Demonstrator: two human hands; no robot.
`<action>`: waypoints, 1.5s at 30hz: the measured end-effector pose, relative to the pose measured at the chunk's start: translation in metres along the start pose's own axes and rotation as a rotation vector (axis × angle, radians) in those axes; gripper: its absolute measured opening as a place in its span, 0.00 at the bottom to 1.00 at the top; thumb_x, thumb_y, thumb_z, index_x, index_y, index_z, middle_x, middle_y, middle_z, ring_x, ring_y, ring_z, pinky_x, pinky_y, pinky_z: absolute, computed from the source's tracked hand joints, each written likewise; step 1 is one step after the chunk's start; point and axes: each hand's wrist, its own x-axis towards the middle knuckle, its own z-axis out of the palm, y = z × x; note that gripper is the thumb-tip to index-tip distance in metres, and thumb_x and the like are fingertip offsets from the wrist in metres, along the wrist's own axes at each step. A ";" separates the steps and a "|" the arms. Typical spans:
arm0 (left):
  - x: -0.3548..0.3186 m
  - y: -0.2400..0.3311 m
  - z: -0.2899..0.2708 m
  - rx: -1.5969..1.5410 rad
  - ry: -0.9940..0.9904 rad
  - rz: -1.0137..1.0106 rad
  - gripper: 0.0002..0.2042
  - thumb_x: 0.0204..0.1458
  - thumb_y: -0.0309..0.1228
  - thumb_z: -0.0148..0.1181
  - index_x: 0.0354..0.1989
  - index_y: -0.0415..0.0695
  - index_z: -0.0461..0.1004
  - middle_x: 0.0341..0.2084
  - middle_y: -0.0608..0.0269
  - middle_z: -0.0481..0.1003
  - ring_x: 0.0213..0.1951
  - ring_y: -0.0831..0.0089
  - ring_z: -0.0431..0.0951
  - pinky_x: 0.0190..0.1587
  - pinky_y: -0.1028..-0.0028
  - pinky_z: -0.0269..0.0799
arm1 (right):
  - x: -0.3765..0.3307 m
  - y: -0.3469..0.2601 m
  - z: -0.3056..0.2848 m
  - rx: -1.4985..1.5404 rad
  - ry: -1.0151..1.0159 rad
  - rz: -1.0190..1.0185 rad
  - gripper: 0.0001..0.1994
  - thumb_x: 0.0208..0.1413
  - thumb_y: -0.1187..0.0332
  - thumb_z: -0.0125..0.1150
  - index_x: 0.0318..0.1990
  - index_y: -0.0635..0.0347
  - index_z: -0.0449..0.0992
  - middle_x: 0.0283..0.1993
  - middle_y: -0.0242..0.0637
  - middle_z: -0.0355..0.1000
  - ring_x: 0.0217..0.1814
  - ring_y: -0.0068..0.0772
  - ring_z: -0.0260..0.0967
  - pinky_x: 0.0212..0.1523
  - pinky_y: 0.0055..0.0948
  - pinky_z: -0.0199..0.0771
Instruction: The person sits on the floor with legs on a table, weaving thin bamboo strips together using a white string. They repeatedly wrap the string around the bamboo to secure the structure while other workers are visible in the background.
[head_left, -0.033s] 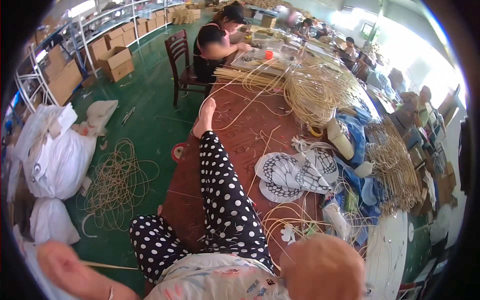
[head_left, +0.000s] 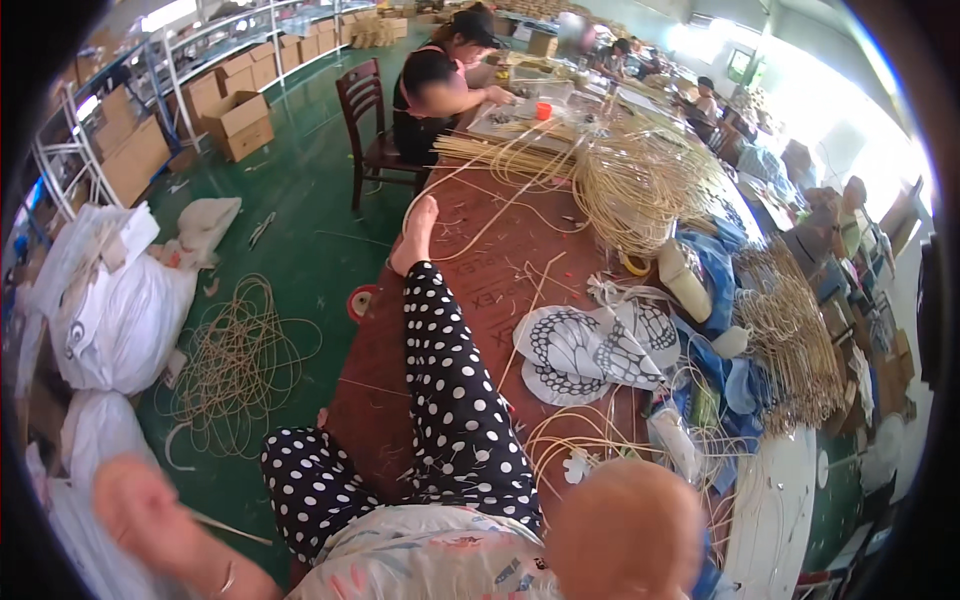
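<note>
**Hands raised close to the camera above a counter strewn with cane**

The person sits with one leg in black, white-dotted trousers (head_left: 455,400) stretched out along the brown counter (head_left: 390,400), bare foot (head_left: 415,235) pointing away. Both hands are lifted close to the lens and blurred. The left hand (head_left: 140,515) is low at the left; a thin cane strand (head_left: 232,530) runs out from beside it, over the green floor, so it seems to pinch that strand, though the blur hides the fingers. The right hand (head_left: 625,530) fills the lower middle-right as a rounded, closed-looking shape; whether it grips anything I cannot tell.

On the counter just right of the outstretched leg lies a woven black-and-white butterfly-shaped piece (head_left: 590,350), with loose pale cane loops (head_left: 590,440) near the right hand. Farther off sits a big tangle of cane (head_left: 640,185). A stack of wire frames (head_left: 790,340) stands at the right edge.

On the floor to the left lie a coil of cane (head_left: 235,365) and white sacks (head_left: 115,310). Another person (head_left: 435,90) sits on a dark wooden chair (head_left: 365,125) at the far end, bent over the counter.
</note>
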 end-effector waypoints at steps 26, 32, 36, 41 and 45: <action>-0.016 0.043 0.102 -0.055 -0.680 0.286 0.09 0.36 0.17 0.56 0.30 0.34 0.70 0.17 0.58 0.71 0.14 0.70 0.69 0.15 0.76 0.63 | 0.019 0.050 0.038 -0.761 0.559 0.228 0.15 0.32 0.77 0.65 0.34 0.64 0.72 0.26 0.36 0.70 0.23 0.36 0.68 0.23 0.27 0.68; -0.038 -0.014 0.121 0.112 -0.585 0.048 0.04 0.43 0.21 0.53 0.28 0.38 0.70 0.21 0.55 0.72 0.21 0.59 0.72 0.24 0.69 0.67 | 0.011 0.080 0.042 -0.681 0.435 0.495 0.07 0.38 0.76 0.62 0.23 0.62 0.69 0.21 0.35 0.66 0.21 0.30 0.64 0.20 0.29 0.61; -0.037 -0.006 0.125 0.077 -0.587 0.130 0.04 0.41 0.17 0.52 0.28 0.36 0.70 0.15 0.59 0.69 0.15 0.70 0.68 0.18 0.76 0.63 | 0.015 0.068 0.050 0.509 0.864 0.511 0.11 0.53 0.64 0.52 0.27 0.64 0.71 0.24 0.35 0.67 0.24 0.24 0.64 0.23 0.22 0.62; -0.017 0.048 0.101 -0.049 -0.752 0.209 0.08 0.38 0.18 0.56 0.30 0.36 0.71 0.18 0.59 0.70 0.15 0.71 0.68 0.17 0.76 0.63 | 0.010 0.045 0.045 0.796 0.563 0.141 0.12 0.49 0.63 0.55 0.31 0.66 0.71 0.23 0.36 0.68 0.21 0.27 0.64 0.22 0.23 0.64; -0.021 0.051 0.096 -0.210 -0.678 0.284 0.12 0.35 0.19 0.58 0.32 0.32 0.71 0.18 0.59 0.71 0.14 0.74 0.68 0.14 0.79 0.63 | 0.017 0.031 0.039 -0.399 0.399 0.107 0.11 0.45 0.67 0.60 0.32 0.66 0.72 0.22 0.36 0.68 0.20 0.29 0.65 0.20 0.24 0.65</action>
